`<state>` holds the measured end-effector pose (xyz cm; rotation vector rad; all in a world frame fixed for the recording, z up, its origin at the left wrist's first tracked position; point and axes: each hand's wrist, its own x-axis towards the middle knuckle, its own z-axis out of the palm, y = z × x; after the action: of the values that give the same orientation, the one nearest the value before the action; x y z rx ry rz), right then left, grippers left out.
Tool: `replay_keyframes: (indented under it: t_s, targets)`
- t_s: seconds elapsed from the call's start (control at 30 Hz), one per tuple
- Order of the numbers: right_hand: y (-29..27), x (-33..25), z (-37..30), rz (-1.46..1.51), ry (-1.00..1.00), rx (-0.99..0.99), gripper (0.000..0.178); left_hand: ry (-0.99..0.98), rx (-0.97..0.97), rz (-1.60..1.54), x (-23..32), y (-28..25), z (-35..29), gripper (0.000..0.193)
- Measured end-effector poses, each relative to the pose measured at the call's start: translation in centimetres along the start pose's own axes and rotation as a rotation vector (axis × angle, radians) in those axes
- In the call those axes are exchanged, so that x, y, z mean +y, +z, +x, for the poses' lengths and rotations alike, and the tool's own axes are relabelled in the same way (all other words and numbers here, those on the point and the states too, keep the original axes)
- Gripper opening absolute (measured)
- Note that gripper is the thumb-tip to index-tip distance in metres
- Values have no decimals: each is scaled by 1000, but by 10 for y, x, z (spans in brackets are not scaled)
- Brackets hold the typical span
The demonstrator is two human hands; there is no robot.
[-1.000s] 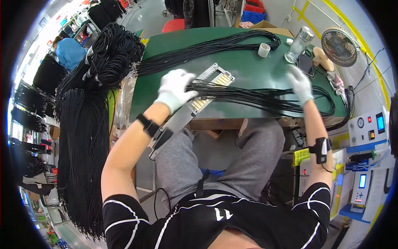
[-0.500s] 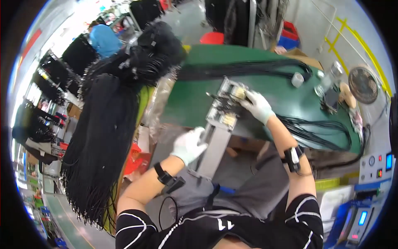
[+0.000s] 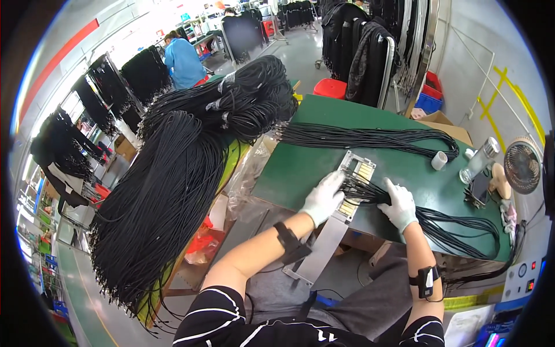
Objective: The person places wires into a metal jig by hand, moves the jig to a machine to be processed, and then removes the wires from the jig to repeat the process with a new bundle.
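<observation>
Both of my hands wear white gloves at a pale metal fixture (image 3: pixel 361 168) with cream-coloured slotted blocks, lying on the green table. A bunch of black cables (image 3: pixel 363 192) crosses its middle. From the left, my left hand (image 3: pixel 324 198) is closed, its fingertips on the cable ends. My right hand (image 3: pixel 399 205) is at the bunch's right side, thumb and forefinger spread apart with the cables between them; its other fingers are partly hidden. Past this hand, the cables lead to a looped black cable bundle (image 3: pixel 462 228). Below the fixture extends a long grey metal plate (image 3: pixel 317 254).
A big heap of black cables (image 3: pixel 167 179) covers the left side. Another cable bundle (image 3: pixel 364 137) lies across the far green table (image 3: pixel 312 110). At right are a white cup (image 3: pixel 439 161), a clear bottle (image 3: pixel 478 162) and a fan (image 3: pixel 522 165). A red stool (image 3: pixel 330 88) stands beyond.
My left hand has moved up and right from beside the grey plate to the cables on the fixture. My right hand has moved from the fixture's far block to the cables' right side. The view has shifted.
</observation>
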<state>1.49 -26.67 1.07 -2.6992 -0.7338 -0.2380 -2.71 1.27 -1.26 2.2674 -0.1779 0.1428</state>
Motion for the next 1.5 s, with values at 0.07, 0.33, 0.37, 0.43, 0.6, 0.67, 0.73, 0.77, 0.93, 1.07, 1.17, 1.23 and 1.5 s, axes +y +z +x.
replay_keyframes:
  t_s: [0.07, 0.33, 0.37, 0.43, 0.6, 0.67, 0.73, 0.77, 0.93, 1.07, 1.17, 1.23, 1.5]
  targets:
    - [7, 8, -4, -15, -30, 105, 64, 135, 9, 131, -1, 7, -12, 72]
    - [-16, 3, 15, 501, 161, 41, 39, 136, 113, 388, 10, -18, -24, 114]
    - [-12, 10, 18, 417, 120, 160, 36, 143, 72, 362, 9, -14, -26, 114]
    - [-7, 13, 20, 327, 78, 272, 34, 185, 75, 291, 6, -15, -25, 114]
    - [-13, -12, 11, 130, -103, 281, 26, 249, 93, 248, 8, 2, -29, 111]
    - [-8, -24, 3, 126, -170, 16, 20, 238, 104, 262, 13, 8, -33, 110]
    - [4, -13, 12, 151, -126, 51, 18, 221, 135, 293, 19, 12, -36, 109]
    - [4, -10, 21, 173, -87, 88, 16, 221, 135, 291, 19, 12, -37, 109]
    - [-1, -5, 17, 213, -140, 325, 8, 183, 256, 168, 15, 13, -35, 67]
    - [-9, -16, 8, 471, -172, 123, 13, 271, 419, -20, 5, 9, -27, 36]
    - [-10, -25, 7, 416, -293, 86, 15, 394, 463, -68, 4, 10, -23, 23]
    - [-7, -36, 6, 390, -351, 69, 16, 347, 375, -125, 4, 10, -26, 21]
    - [10, -65, 5, 484, -383, 46, 21, 423, 263, -64, 19, 5, -33, 15]
